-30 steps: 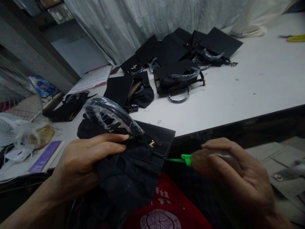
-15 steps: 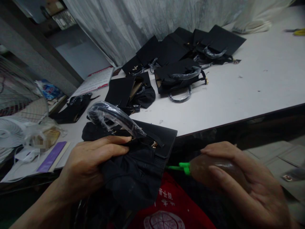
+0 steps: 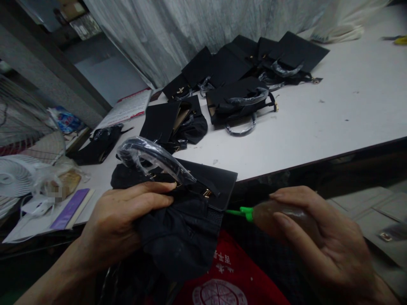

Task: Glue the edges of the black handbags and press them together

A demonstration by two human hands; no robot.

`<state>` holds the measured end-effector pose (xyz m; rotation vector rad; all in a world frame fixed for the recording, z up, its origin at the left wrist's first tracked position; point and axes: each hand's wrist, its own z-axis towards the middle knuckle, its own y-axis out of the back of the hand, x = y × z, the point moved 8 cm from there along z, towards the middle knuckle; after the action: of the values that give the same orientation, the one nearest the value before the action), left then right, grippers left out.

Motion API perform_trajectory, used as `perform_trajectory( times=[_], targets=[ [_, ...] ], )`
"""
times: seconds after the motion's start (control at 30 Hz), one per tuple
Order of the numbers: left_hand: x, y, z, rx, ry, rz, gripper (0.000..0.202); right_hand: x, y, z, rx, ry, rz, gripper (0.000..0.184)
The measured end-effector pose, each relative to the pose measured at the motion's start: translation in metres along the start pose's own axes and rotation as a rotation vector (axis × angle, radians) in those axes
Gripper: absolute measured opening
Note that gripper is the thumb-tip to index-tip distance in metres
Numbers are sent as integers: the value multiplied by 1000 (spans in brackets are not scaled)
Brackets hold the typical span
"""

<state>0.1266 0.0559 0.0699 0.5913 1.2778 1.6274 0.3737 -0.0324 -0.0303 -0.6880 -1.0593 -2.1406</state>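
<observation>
My left hand [image 3: 121, 220] grips a black handbag [image 3: 184, 220] at the white table's near edge, thumb laid across its top. The bag's handle [image 3: 152, 156] is wrapped in clear plastic and arches above my fingers. Small gold fittings [image 3: 206, 193] show under its flap. My right hand [image 3: 318, 241] is closed round a brownish squeeze bottle [image 3: 282, 216]. The bottle's green nozzle [image 3: 238, 212] points left and its tip touches the bag's right side, just below the flap.
Several more black handbags [image 3: 241, 72] lie across the back of the white table [image 3: 333, 118]. A white fan [image 3: 15, 173], a plastic-wrapped item and a purple strip [image 3: 70, 207] sit at the left. A red cloth with white print [image 3: 222, 279] lies on my lap.
The view shifted slightly. The bottle's nozzle tip stays at the bag's side and has risen a little toward the flap. My left hand keeps its hold.
</observation>
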Motion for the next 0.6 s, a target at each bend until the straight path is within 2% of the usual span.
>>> perform_trajectory(
  times=[0.17, 0.33, 0.6],
  targets=[
    [-4, 0, 1, -18, -41, 7, 12, -7, 7, 0, 0, -36, -55, 20],
    [-4, -1, 2, -25, -48, 23, 12, -4, 23, -2, -117, -78, -65, 22],
    [-4, 0, -1, -56, -14, -16, 16, 17, -1, -9, 32, 18, 18, 22]
  ],
)
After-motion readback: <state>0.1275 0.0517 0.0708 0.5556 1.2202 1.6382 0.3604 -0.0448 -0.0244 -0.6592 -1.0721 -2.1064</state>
